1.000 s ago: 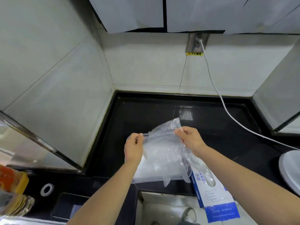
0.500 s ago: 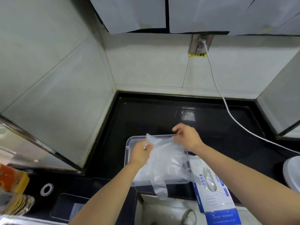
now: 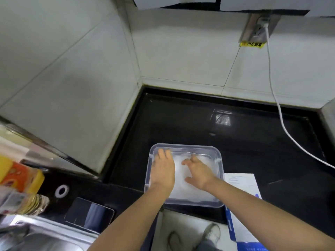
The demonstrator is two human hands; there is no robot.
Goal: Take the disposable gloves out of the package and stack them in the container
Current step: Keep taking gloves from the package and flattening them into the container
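One big black desk [image 3: 181,124] fills the corner betw. grey tiled walls. Near its front edge sits a clear plastic container [image 3: 184,146], rectangular w/ rounded corners. Just beside it on the right lies the package [image 3: 243,187], a white box w/ blue trim, its near end past the desk's front edge. Inside the container are the disposable gloves [image 3: 179,172], a pale see-through heap covering the bottom. Left grip [image 3: 163,169] lies palm-down on the left part of the heap, fingers straight, tips by the far wall; released, grasping nothing. Right grip [image 3: 197,173] rests on the right part, fingers spread & loose, also released. Gloves sit under both palms and show betw. them. Dark phone [image 3: 89,213] lies front-left on the desk, well apart. White cable [image 3: 282,124] runs from a wall socket [image 3: 259,28] down across the desk's right side.
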